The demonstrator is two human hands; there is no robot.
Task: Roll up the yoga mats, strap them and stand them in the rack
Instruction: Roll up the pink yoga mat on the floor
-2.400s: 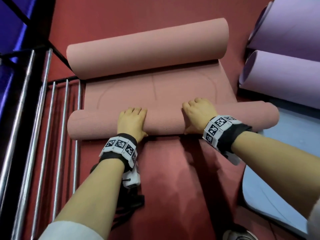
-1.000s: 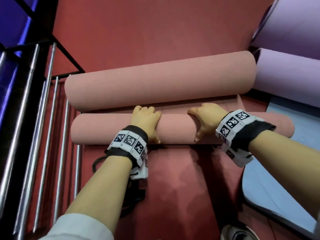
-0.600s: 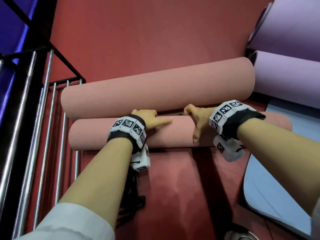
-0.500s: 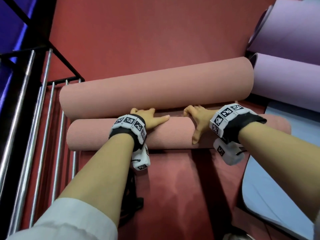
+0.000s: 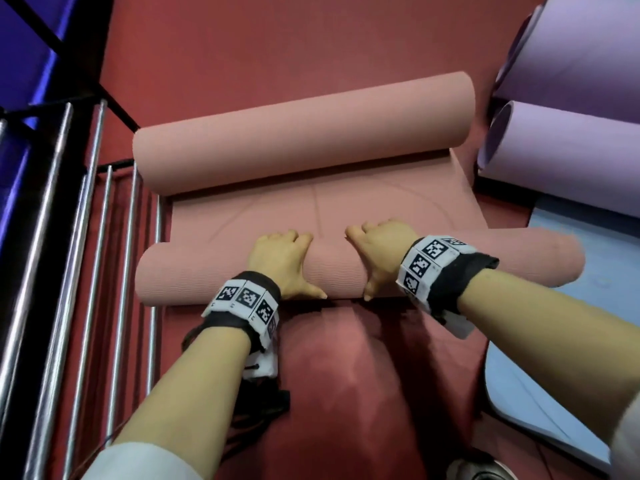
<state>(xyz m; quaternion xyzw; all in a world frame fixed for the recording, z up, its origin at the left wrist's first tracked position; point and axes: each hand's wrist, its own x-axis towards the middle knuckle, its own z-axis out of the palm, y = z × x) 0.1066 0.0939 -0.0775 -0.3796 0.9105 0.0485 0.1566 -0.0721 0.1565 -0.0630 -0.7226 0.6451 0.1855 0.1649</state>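
Hands sit close together at the middle of the near roll [image 5: 194, 271] of the pink mat [image 5: 398, 192], which lies on the red floor [image 5: 311, 46] just beside the steel rack [image 5: 86, 271]. The left hand [image 5: 282, 263] and the right hand [image 5: 381, 252] each cup the roll, fingers curled over its crest and thumbs splayed down its near face.

From where I stand, the trouble looks like the far roll [image 5: 294, 133]. That end of the mat is curled up on itself, with a flat stretch between the 2 rolls. If the near roll is pushed forward as things are, the 2 would likely meet and make a double bundle that no strap cinches neatly. With both hands near the centre, the ends get no guidance. They could drift and cone out, the left one toward the rack bars, the right one over the blue mat [image 5: 536, 375]. The purple mats [image 5: 571, 150] crowd the far right corner too.

As for writing, I can read none. The wristbands [image 5: 429, 258] carry square black-and-white codes, not words. The flat stretch shows only faint curved lines, no brand.
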